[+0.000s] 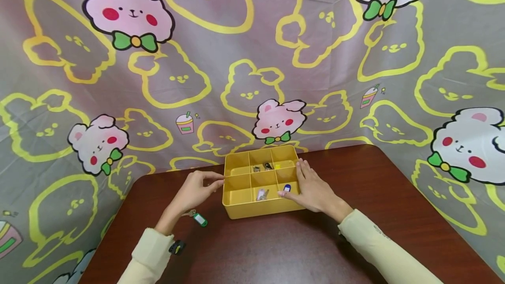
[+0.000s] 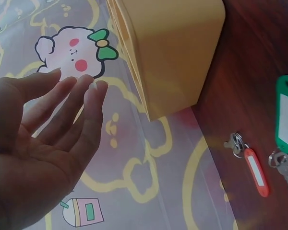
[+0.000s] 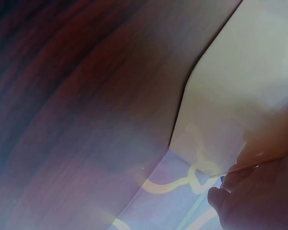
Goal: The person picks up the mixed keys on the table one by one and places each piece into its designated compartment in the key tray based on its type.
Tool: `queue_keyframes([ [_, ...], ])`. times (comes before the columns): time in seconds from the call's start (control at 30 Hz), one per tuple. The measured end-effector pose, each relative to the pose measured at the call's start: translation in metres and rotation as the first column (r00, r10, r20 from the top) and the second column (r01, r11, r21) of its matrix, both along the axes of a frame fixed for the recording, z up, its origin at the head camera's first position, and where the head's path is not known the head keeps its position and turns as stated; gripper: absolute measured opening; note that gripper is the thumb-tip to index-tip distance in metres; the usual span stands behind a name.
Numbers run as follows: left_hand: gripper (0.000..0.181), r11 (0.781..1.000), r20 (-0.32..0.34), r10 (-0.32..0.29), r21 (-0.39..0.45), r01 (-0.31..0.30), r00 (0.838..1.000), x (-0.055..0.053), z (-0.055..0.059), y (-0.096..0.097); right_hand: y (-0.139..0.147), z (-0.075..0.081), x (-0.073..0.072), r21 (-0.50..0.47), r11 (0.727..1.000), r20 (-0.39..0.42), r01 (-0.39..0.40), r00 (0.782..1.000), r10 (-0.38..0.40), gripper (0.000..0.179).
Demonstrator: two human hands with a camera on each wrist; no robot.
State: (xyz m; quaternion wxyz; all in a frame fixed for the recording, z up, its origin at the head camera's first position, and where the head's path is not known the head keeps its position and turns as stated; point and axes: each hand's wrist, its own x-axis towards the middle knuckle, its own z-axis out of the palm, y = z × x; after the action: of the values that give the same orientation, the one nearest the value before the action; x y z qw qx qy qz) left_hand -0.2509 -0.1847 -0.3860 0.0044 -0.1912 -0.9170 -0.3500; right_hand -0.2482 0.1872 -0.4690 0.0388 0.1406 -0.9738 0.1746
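Note:
A yellow divided box (image 1: 258,211) stands on the table at the back. My left hand (image 1: 199,189) is beside its left wall, fingers loosely bent, holding nothing; in the left wrist view the left hand (image 2: 53,139) appears apart from the box (image 2: 177,52). Straight fingers of my right hand (image 1: 315,189) rest along the box's right side, the thumb reaching over the front right compartment. In that compartment lies a blue key tag (image 1: 287,187). A pale purple tag with a key (image 1: 262,194) lies in the front middle one. Keys (image 1: 268,166) sit in the back middle, something yellow (image 1: 278,166) in the back right.
Left of the box, a green key tag (image 1: 200,219) with a key lies on the dark wooden table (image 1: 252,249). A red key tag (image 2: 256,172) with keys lies near it in the left wrist view. A patterned cloth (image 1: 221,78) hangs behind the table.

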Motion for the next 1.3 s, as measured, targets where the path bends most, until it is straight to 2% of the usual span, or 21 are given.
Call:
queue_keyframes([
  [0.27, 0.027, 1.000, 0.030, 0.012, -0.023, -0.011, 0.999, 0.007, -0.007, -0.011, 0.000, -0.001, -0.001, 0.007, 1.000, -0.020, -0.017, 1.000, 0.018, 0.125],
  [0.57, 0.026, 0.996, 0.022, 0.057, -0.070, -0.056, 0.998, 0.014, -0.016, -0.023, 0.001, 0.000, 0.000, 0.003, 1.000, -0.023, -0.021, 1.000, 0.021, 0.124],
  [0.97, 0.024, 0.989, -0.077, 0.053, -0.132, -0.063, 0.996, 0.018, -0.036, -0.044, 0.001, -0.001, 0.000, 0.001, 1.000, -0.022, -0.016, 1.000, 0.016, 0.124],
  [1.17, 0.025, 0.974, -0.082, 0.054, -0.215, -0.070, 0.995, 0.023, -0.047, -0.054, 0.001, -0.001, 0.000, -0.005, 1.000, -0.020, -0.015, 1.000, 0.015, 0.124],
  [1.3, 0.024, 0.969, -0.098, 0.057, -0.234, -0.079, 0.994, 0.024, -0.052, -0.058, 0.001, -0.001, -0.001, -0.004, 1.000, -0.019, -0.013, 1.000, 0.013, 0.124],
])
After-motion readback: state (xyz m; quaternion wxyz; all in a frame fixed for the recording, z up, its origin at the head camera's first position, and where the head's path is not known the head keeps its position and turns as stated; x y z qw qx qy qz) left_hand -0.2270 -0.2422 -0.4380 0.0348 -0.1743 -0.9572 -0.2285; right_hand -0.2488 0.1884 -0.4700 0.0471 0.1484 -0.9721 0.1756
